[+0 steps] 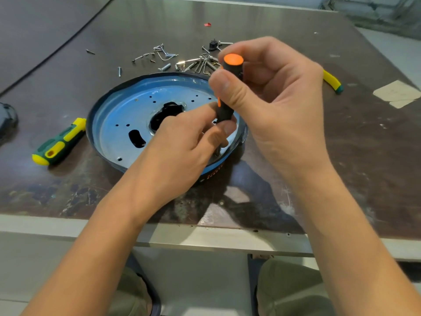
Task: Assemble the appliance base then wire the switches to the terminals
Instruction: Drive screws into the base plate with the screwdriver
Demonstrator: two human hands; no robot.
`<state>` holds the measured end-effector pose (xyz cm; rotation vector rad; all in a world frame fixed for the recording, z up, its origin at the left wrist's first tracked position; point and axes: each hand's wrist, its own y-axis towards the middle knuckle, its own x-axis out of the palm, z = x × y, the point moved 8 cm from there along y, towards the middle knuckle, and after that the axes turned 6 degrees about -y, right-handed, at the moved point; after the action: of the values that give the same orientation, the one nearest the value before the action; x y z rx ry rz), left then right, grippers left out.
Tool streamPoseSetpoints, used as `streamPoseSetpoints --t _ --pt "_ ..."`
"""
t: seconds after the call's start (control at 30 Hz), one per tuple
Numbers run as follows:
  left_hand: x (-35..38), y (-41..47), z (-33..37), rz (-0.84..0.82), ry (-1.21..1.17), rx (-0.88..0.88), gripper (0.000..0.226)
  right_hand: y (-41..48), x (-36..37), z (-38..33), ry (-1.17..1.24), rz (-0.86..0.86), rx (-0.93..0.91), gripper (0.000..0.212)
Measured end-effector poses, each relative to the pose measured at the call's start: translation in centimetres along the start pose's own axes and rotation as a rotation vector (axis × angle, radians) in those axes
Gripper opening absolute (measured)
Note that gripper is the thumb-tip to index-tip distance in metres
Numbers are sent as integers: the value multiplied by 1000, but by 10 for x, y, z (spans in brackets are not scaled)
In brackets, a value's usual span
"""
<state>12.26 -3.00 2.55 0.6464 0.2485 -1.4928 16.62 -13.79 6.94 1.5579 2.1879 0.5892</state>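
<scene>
**Driving a screw at the rim of the base**

The round, shiny metal appliance base [127,124], dark-rimmed and tinted blue, lies flat around the middle of the table [376,156], a little toward its near edge. Its face shows small punched holes, one oblong slot and a ragged central opening with black beneath. A black screwdriver with an orange cap [228,96] stands nearly upright over the right side of the base, its tip down at the plate just inside the rim.

The right hand [273,92] holds the handle from the top, its fingers [224,87] clamped round it. The left hand [182,151] reaches over the base, its fingers [225,131] pinched together on the lower end of the tool, steadying the shaft. The screw itself is hidden behind them.

This looks like the assembly step: fastening the base, with no switch or wiring in hand yet. The next move likely calls for steady downward pressure and turning from the right hand, while the left keeps the tip seated.

A scatter of loose screws and bent metal clips [182,62] lies just beyond the base toward the far edge. A green-and-yellow screwdriver [59,142] lies beside the base on its left; a yellow-and-green tool handle [331,79] shows past the right hand, and pale tape patches [397,93] sit near the right edge.
</scene>
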Motion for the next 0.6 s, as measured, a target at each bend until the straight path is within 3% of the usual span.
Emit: streamPoseSetpoints --t 0.2,0.6 --pt "0 0 -2 -17 -3 -32 25 -4 3 7 182 -206 61 28" --pt "3 -1 1 -16 -40 14 25 1 -6 -5 -110 -14 -25 12"
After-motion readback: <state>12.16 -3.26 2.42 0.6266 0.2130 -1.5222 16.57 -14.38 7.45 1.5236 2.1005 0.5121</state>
